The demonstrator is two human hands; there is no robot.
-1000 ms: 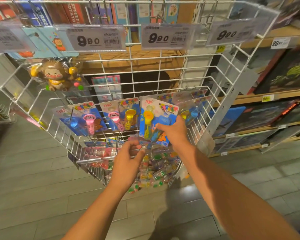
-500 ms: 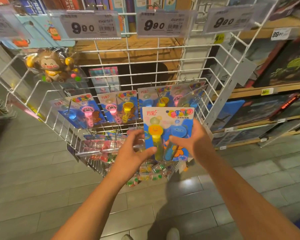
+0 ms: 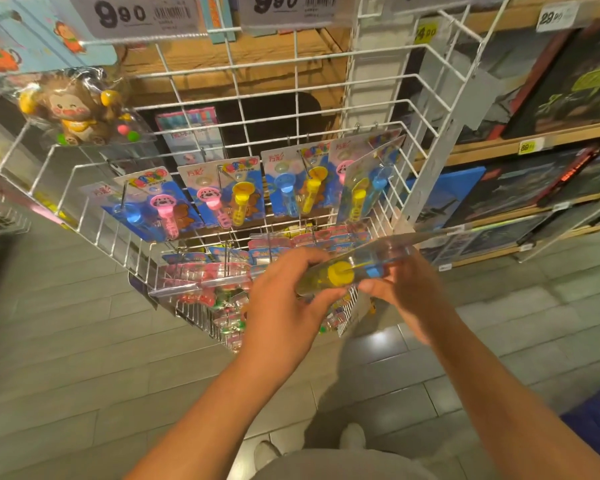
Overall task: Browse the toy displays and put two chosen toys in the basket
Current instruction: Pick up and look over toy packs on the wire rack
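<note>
Two hands hold one blister pack [image 3: 354, 268], tipped nearly flat just in front of the wire rack [image 3: 430, 109]: the left hand [image 3: 284, 303] grips its near end, the right hand [image 3: 413, 292] pinches the far side. This looks like inspecting a first pick. Next it needs carrying to the basket, which I cannot surely see. Four rows of similar packs hang on hooks [image 3: 229, 192]; one monkey toy [image 3: 80, 112] hangs upper left.

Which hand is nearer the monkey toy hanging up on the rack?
Left. The left hand is below and right of the monkey toy; the right hand lies farther right, across the held pack.
</note>
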